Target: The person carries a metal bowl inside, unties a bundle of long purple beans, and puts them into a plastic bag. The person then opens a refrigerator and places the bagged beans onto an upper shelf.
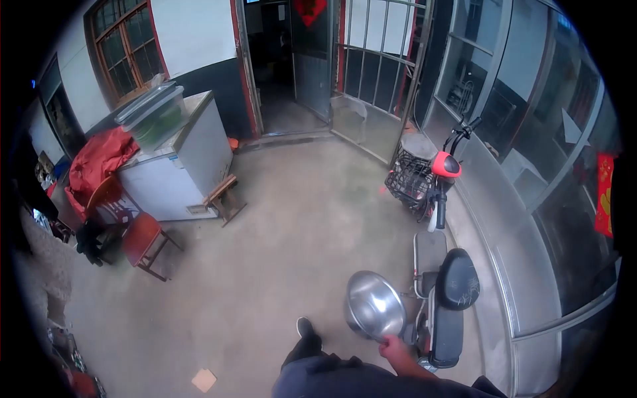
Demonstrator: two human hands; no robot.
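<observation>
My right hand (396, 347) grips the near rim of a shiny metal basin (375, 304). The basin is tilted, its inside facing up toward me, and no contents show in it. It hangs at my right side, close to a parked electric scooter (458, 278) with a black seat. My left hand is out of the frame. One of my shoes (304, 326) shows below, on the concrete floor.
An open doorway (275, 73) stands ahead beside a barred metal gate (371, 126). To the left are a white chest freezer (166, 189) bearing a clear plastic bin (156, 119), a wooden stool (224, 199) and a red-brown chair (142, 237). Glass panels (531, 166) line the right.
</observation>
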